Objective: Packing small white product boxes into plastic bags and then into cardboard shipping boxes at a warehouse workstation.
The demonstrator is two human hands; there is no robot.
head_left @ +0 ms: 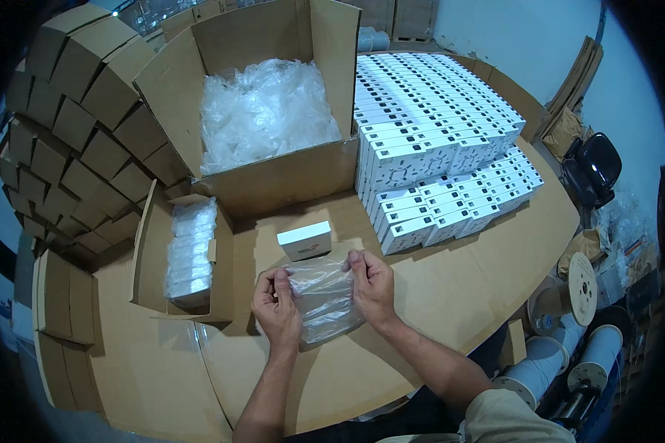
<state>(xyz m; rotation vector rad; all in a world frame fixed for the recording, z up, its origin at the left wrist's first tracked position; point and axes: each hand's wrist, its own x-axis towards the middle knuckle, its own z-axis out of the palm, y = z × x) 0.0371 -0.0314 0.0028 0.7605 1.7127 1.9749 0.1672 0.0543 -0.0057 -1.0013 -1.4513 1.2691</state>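
My left hand [275, 306] and my right hand [372, 284] both pinch the top edge of a clear plastic bag [324, 303], which lies between them on the cardboard-covered table [436, 295]. A small white box [305, 240] stands just beyond the bag, between my hands and the large carton, touching neither hand.
A large open carton [273, 177] full of clear bags stands behind. A smaller open carton [192, 251] at the left holds bagged white boxes. Stacks of white boxes [436, 148] fill the right rear. Folded cartons [74, 148] pile at the left. Cable spools [569, 295] stand at the right.
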